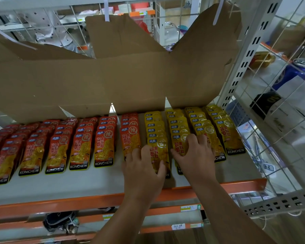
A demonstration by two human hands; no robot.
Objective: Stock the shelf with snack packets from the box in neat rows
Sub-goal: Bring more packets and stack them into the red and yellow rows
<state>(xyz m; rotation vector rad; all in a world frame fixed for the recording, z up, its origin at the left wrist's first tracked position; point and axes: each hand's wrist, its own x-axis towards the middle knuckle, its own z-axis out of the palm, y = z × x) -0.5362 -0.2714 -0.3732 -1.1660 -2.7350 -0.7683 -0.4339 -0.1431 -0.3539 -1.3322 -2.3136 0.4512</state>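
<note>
Across the shelf [95,184], red and yellow packet rows [199,124] look basically done; left hand [144,169] and right hand [197,155] press flat, fingers spread, gripping nothing. Just straightening left, I'd say.

Snack packets [81,148] lie in overlapping rows across the shelf [69,185], each row running near to far. The opened cardboard box [95,80] stands behind them. A drinks can [296,71] sits beyond the wire panel [278,120], far right.

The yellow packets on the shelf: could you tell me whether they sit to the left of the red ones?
No, the yellow packets fill the rows to the right of the red packets.
</note>
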